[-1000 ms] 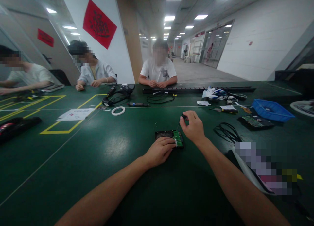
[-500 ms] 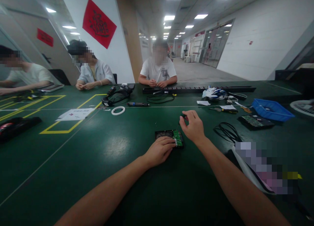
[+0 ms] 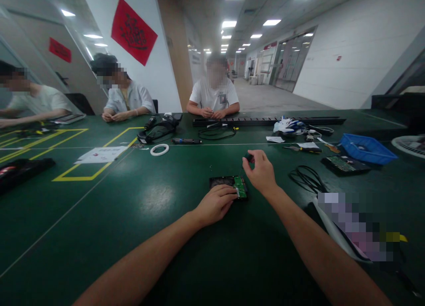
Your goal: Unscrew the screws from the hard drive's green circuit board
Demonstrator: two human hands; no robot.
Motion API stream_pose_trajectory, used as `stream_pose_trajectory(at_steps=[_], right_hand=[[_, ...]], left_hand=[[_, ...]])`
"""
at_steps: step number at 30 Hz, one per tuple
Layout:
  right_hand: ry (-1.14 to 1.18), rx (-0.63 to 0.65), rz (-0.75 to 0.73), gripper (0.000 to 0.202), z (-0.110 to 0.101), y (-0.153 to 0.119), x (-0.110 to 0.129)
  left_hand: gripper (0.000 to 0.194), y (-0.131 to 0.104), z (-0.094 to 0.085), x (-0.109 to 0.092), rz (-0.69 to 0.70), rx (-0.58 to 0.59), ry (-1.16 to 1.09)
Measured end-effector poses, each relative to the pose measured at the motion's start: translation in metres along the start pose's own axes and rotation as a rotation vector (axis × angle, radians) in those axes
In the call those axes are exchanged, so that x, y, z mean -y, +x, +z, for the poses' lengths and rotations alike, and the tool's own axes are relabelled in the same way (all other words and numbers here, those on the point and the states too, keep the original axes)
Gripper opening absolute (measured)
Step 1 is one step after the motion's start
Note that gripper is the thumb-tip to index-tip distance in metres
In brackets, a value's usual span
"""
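Lying flat on the green counter (image 3: 99,226), a hard drive (image 3: 241,192) sits straight ahead, its long axis running roughly left to right, with a green circuit board showing at its right end and a dark casing at its left. The left hand (image 3: 217,205) is the nearer of the two: it rests on the drive from the near side, fingers close together and laid over the near edge and middle. Whether the left thumb grips the edge cannot be told, as that part is hidden. The right hand (image 3: 261,171) hangs just beyond the drive's right end, thumb and forefinger pinched close around a small dark tool (image 3: 247,157), its other fingers curled in. From these right fingers the drive lies nearer and to the left, with the circuit board end closest to them. The tool's lower part is too faint to tell whether it touches the drive. A few tiny bright bits (image 3: 210,167) lie on the counter just past the drive's far left corner. Off to the right, well apart, are a loose black cable (image 3: 303,178) and, farther off, a second drive (image 3: 343,163) beside a blue tray (image 3: 375,155).
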State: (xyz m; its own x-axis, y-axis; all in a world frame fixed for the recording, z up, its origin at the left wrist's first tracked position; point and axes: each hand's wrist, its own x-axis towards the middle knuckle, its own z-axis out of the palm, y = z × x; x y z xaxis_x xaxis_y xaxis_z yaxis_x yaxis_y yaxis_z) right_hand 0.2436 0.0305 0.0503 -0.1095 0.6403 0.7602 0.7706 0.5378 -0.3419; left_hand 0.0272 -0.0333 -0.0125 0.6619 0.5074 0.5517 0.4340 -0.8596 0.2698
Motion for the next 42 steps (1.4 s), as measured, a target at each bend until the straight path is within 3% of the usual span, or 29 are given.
stream_pose_trajectory(at_steps=[42], right_hand=[[0.071,0.016,-0.039,0.029,-0.0039,0.0018,0.0047]], left_hand=[[0.033,-0.0005,-0.0011,-0.0005,-0.002,-0.003,0.005]])
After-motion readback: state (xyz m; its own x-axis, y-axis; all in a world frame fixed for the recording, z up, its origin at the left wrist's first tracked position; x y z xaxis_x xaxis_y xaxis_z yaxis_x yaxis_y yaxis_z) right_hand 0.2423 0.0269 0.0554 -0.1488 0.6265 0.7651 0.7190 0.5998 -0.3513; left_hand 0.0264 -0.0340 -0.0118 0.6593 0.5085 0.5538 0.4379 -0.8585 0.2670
